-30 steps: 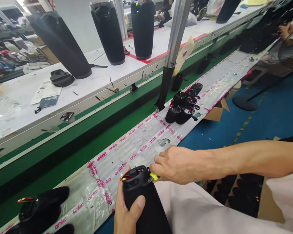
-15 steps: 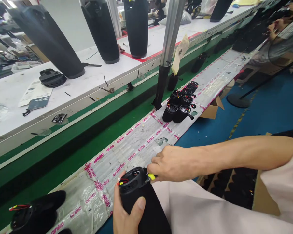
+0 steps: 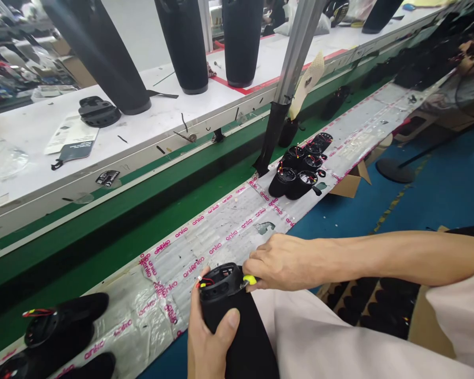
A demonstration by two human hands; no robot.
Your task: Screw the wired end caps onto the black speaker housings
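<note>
My left hand (image 3: 207, 339) is wrapped round a black, fabric-covered cylindrical speaker body (image 3: 253, 337), tilted in front of me. Its open top has a black plastic rim (image 3: 221, 287), and red and yellow wires (image 3: 206, 282) stick out beside my fingers. My right hand (image 3: 276, 262) is closed on a small tool with a yellow handle (image 3: 250, 280). The tool's metal tip touches or nearly touches the right side of the rim; most of the tool is hidden in my fingers, so its kind does not show.
Several black speaker bodies (image 3: 306, 181) with wires stand on the plastic-covered ledge (image 3: 205, 239); others (image 3: 59, 326) lie at lower left. Tall black cylinders (image 3: 243, 47) stand on the white bench (image 3: 142, 134). A metal post (image 3: 296, 58) rises ahead. A person's hand (image 3: 468, 55) is at far right.
The camera view has shifted a little. Both hands and the speaker body sit slightly further right in view. My grips stay the same, with the yellow-handled tool still at the rim.
</note>
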